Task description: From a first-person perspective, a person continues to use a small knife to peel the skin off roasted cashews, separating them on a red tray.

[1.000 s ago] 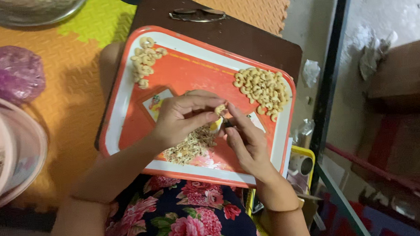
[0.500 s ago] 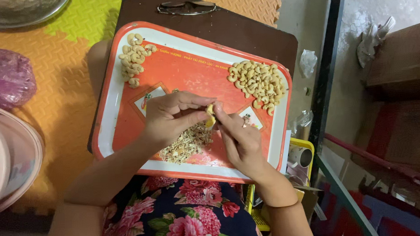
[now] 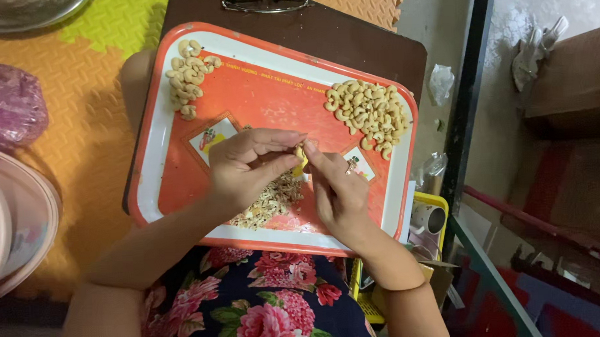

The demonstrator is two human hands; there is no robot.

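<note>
At the far left a purple bag [image 3: 8,105] lies on the orange mat [image 3: 80,156], above a pink basin [image 3: 16,225]. On the red tray [image 3: 257,97], a small heap of cashews [image 3: 189,76] sits in the upper left corner. The left hand [image 3: 247,170] and right hand [image 3: 337,187] meet over the tray's middle, fingers of both pinched on one cashew nut [image 3: 299,156], just above a pile of peeled skins [image 3: 271,203]. A larger cashew heap [image 3: 368,113] lies at the tray's right.
</note>
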